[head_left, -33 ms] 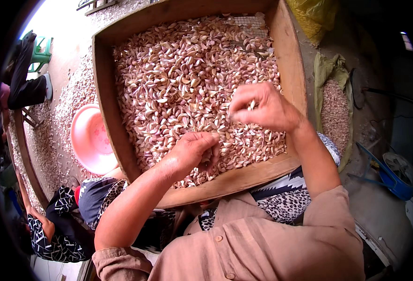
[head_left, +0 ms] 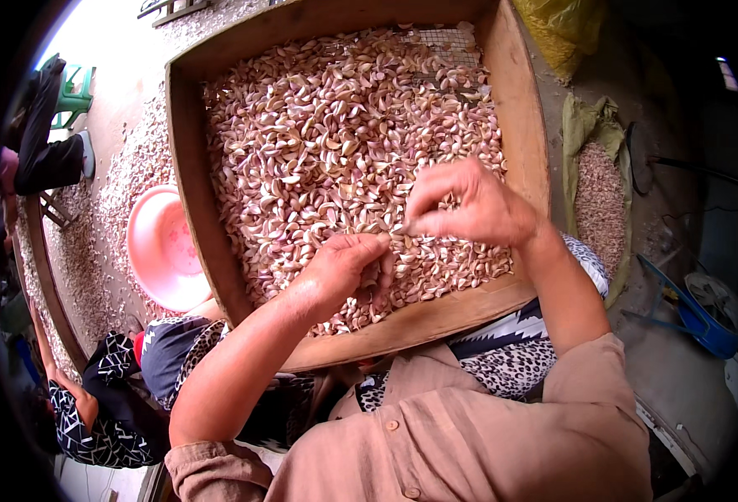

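A shallow wooden tray (head_left: 526, 125) is spread with many loose garlic cloves (head_left: 327, 142), whitish with pink-purple skins. Over its near part, my left hand (head_left: 345, 266) is closed, thumb and forefinger pressed together; what they hold, if anything, is hidden. My right hand (head_left: 477, 209) comes in from the right, its thumb and forefinger pinched around something small, with a dark narrow tip beside the left fingertips. I cannot make out what it is. Both hands hover low over the cloves, fingertips almost meeting.
A pink basin (head_left: 166, 249) stands left of the tray. On the right are an open sack (head_left: 582, 125) of small pale pieces, a yellow bag (head_left: 561, 38) and a blue fan-like device (head_left: 707, 314). Other people sit at left, near a green stool (head_left: 72, 100).
My right hand has lowered and swung slightly nearer, bringing its pinched fingertips close to my left fingertips. The left hand stays almost where it was.
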Tool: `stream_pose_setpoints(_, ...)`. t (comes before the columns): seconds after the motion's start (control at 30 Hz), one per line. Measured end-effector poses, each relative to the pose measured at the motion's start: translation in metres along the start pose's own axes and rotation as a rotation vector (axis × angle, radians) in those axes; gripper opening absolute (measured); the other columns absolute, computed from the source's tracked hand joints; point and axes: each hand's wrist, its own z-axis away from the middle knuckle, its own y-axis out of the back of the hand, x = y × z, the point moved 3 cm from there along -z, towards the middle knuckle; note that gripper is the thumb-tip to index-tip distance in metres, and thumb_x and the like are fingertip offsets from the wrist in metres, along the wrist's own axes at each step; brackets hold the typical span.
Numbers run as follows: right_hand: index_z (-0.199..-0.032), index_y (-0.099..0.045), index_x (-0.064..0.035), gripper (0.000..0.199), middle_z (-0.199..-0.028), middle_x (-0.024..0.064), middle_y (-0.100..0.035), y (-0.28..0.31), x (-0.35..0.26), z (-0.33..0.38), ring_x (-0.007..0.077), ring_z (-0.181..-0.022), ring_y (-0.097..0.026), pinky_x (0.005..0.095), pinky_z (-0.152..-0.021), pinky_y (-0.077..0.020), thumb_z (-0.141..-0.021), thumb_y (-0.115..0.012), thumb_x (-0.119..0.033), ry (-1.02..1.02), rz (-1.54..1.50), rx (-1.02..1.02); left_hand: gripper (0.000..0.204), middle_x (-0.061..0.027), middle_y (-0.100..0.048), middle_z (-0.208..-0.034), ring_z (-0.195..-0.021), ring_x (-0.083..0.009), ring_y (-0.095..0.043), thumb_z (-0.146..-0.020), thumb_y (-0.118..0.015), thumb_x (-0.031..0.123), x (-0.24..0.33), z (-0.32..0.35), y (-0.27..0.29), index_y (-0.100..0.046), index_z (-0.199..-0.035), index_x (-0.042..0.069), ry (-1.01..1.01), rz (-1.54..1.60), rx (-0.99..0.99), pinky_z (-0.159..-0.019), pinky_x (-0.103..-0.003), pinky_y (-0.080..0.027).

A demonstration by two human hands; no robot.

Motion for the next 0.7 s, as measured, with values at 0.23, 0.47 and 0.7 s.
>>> stream_pose_setpoints(0.23,-0.084,-0.073,-0.0007,0.007,-0.08,0.0042,-0.071,-0.025,-0.004,0.011,0.0103,-0.076,-0.066,0.0289,-0.067,-0.0533,-0.079,-0.076,-0.004,-0.114,-0.175,-0.029,0.041,-0.0085,-0.067,-0.074,-0.064,-0.0182,-0.066,-0.108,-0.045,0.033,-0.006,-0.004,-0.01,-0.066,-0.089,0.003,0.077,0.183,0.025,-0.055,-0.03,-0.052)
stream_pose_setpoints(0.47,-0.095,-0.07,0.0011,0.017,-0.093,0.0131,-0.071,0.023,0.049,-0.003,0.026,-0.088,-0.07,0.0371,-0.08,-0.055,-0.08,-0.064,-0.003,-0.11,0.628,0.469,0.047,-0.0035,-0.059,-0.063,-0.05,-0.0134,-0.055,-0.105,-0.055,0.035,-0.008,0.0,-0.012,-0.058,-0.067,0.008,0.095,0.008,-0.076,-0.045,-0.028,-0.041)
stream_pose_setpoints(0.7,-0.112,-0.068,-0.0054,0.043,-0.113,0.0129,-0.065,-0.003,0.057,-0.015,0.033,-0.11,-0.061,0.0398,-0.097,-0.051,-0.074,-0.055,0.007,0.111,0.684,0.329,0.05,-0.0011,-0.05,-0.058,-0.049,-0.0114,-0.047,-0.104,-0.057,0.035,-0.012,0.003,-0.013,-0.051,-0.062,0.009,0.097,-0.185,-0.143,-0.047,-0.028,-0.04)
